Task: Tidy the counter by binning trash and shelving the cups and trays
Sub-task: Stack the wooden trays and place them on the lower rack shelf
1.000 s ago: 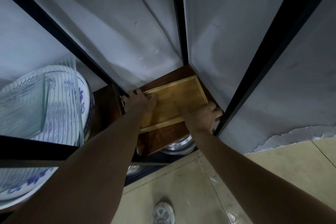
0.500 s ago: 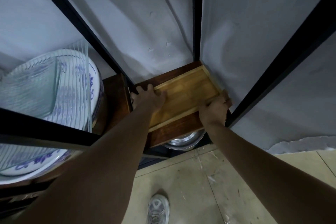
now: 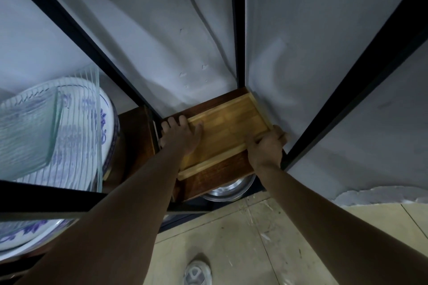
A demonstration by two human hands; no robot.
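A light wooden tray (image 3: 229, 129) lies flat on a dark wooden shelf (image 3: 217, 176) in the corner of a black metal rack, close to the grey wall. My left hand (image 3: 180, 136) grips the tray's left edge, fingers over the rim. On the tray's right front corner, beside the rack's black post, my right hand (image 3: 266, 148) holds the rim. Both arms reach in from below. No cups are in view.
Blue-patterned white plates (image 3: 76, 127) and ribbed glass dishes (image 3: 25, 132) fill the shelf to the left. Metal bowls (image 3: 229, 190) sit on the shelf under the tray. Black rack posts (image 3: 347, 99) frame the opening. Below are a tiled floor and a white shoe (image 3: 196, 273).
The tray has slid a little deeper toward the back corner of the shelf, and both hands moved in with it.
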